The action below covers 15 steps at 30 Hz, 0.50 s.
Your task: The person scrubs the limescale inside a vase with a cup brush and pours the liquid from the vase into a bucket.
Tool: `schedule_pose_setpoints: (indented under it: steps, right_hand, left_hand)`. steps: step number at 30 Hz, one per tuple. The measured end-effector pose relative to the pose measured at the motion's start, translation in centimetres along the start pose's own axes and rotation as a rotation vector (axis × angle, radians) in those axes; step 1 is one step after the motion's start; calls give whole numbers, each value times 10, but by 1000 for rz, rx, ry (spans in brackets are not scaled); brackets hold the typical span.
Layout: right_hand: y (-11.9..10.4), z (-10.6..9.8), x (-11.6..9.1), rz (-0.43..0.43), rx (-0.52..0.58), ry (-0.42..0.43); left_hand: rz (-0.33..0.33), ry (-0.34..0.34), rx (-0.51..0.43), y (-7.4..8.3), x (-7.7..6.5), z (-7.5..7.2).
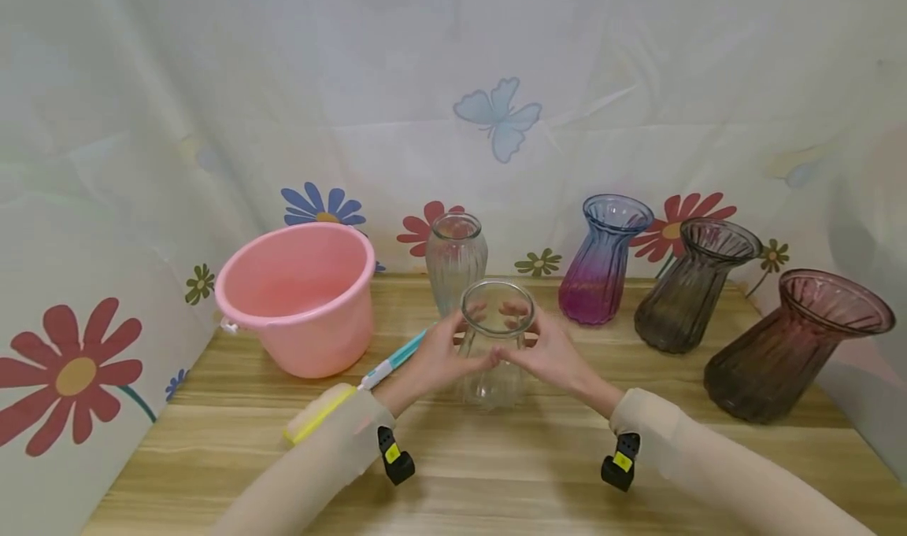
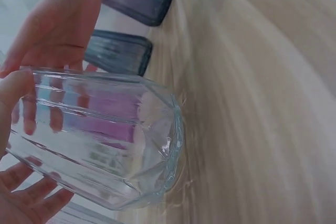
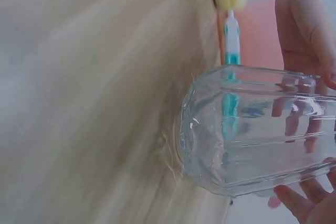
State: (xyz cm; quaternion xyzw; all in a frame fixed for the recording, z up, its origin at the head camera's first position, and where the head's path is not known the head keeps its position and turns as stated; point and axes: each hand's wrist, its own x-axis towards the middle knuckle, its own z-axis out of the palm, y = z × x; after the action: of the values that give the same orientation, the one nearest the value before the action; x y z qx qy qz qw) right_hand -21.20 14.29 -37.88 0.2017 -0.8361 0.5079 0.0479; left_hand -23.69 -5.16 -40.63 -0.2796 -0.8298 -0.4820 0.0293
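A clear ribbed glass vase [image 1: 494, 386] stands upright on the wooden table in front of me. My left hand [image 1: 446, 353] holds its left side and my right hand [image 1: 558, 353] its right side, fingers curved around the upper body below the round rim. The thumbs come close together at the front. Through the glass in the left wrist view, the fingers of the right hand [image 2: 58, 40] show along the far side of the vase [image 2: 105, 140]. In the right wrist view, the vase's base [image 3: 191, 135] sits right at the tabletop.
Behind stands another clear vase [image 1: 457, 260]. At left are a pink bucket [image 1: 312, 347] and a sponge brush [image 1: 322, 414] with a teal-and-white handle, partly behind my left sleeve. To the right stand a blue-purple vase [image 1: 595, 276], a grey vase [image 1: 683, 300] and a reddish-grey vase [image 1: 765, 355].
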Motion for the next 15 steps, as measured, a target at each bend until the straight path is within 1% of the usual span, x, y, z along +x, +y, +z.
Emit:
schedule_pose_setpoints:
  steps: [1, 8, 11, 15]
  right_hand:
    - [3, 2, -2, -3, 11, 0]
    - [-1, 9, -22, 7, 37, -7]
    - [-1, 11, -27, 9, 38, -6]
    - [-1, 14, -31, 3, 13, 5]
  left_hand:
    - [0, 3, 11, 2, -4, 0]
    - [29, 18, 30, 10, -24, 3]
    - [41, 14, 24, 11, -29, 4]
    - [52, 8, 12, 10, -32, 4]
